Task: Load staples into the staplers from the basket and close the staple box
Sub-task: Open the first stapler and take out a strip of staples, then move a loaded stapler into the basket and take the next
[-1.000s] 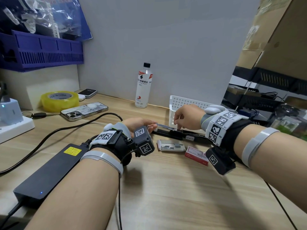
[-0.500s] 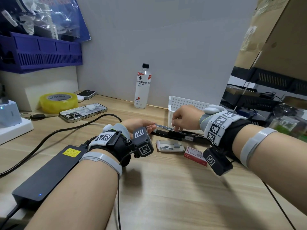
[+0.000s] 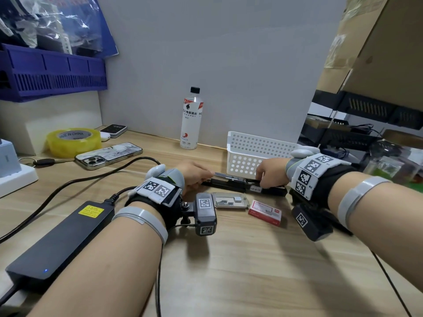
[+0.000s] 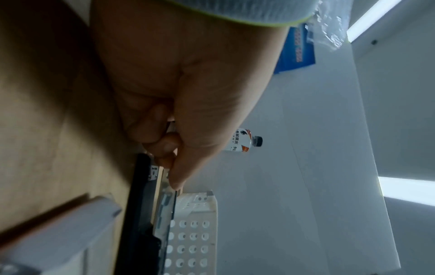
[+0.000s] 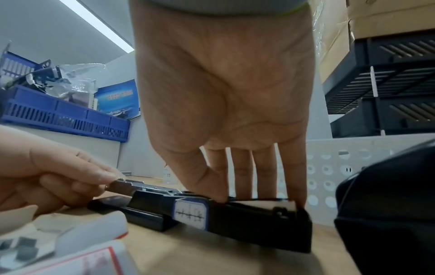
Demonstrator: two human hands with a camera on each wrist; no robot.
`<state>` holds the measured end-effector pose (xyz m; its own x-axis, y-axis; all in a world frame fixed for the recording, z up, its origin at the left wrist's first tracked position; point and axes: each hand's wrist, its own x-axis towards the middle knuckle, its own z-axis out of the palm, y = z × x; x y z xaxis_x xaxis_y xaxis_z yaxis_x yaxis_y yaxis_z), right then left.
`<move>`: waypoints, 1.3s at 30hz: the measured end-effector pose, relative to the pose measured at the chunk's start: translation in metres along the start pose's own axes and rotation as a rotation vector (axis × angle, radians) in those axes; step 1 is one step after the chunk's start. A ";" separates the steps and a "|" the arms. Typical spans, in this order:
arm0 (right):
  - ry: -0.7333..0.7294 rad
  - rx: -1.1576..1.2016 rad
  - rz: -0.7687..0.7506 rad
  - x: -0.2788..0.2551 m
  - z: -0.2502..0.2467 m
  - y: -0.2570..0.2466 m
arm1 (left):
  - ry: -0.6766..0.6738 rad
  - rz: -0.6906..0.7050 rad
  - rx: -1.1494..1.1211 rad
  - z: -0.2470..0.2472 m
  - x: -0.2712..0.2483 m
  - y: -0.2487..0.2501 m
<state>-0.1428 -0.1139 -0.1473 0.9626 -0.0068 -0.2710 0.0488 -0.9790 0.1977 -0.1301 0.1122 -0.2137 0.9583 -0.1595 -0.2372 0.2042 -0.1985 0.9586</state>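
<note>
A black stapler (image 3: 231,184) lies opened flat on the wooden table, in front of the white perforated basket (image 3: 258,152). My left hand (image 3: 209,176) pinches the tip of its silver metal magazine (image 5: 132,185) between thumb and forefinger, and the magazine is raised slightly off the base. My right hand (image 5: 256,201) holds the stapler's rear part, thumb on the near side and fingers down the far side. The open staple box tray (image 3: 230,200) with loose staple strips sits just in front, and its red-and-white sleeve (image 3: 265,212) lies to the right.
A water bottle (image 3: 191,117) stands at the wall behind. A phone (image 3: 108,155), a yellow tape roll (image 3: 73,140) and a black power brick (image 3: 61,239) with its cable lie to the left. Dark shelving and boxes stand at the right.
Both hands keep their hold on the stapler and have hardly moved. Only the view has shifted a little.
</note>
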 end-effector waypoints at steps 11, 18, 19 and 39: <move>0.056 -0.137 -0.100 -0.010 -0.005 -0.004 | 0.097 0.036 0.081 -0.001 0.010 -0.005; 0.226 0.017 -0.151 -0.017 -0.043 -0.015 | 0.045 0.049 0.063 -0.003 0.006 -0.006; 0.281 0.117 -0.174 -0.015 -0.045 -0.018 | 0.023 0.040 0.054 -0.005 0.006 -0.006; -0.065 0.177 -0.162 0.010 -0.010 -0.037 | -0.014 -0.042 0.067 -0.013 0.007 -0.002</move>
<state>-0.1323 -0.0754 -0.1482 0.9264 0.1457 -0.3471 0.1482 -0.9888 -0.0195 -0.1207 0.1244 -0.2153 0.9462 -0.1626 -0.2797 0.2301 -0.2695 0.9351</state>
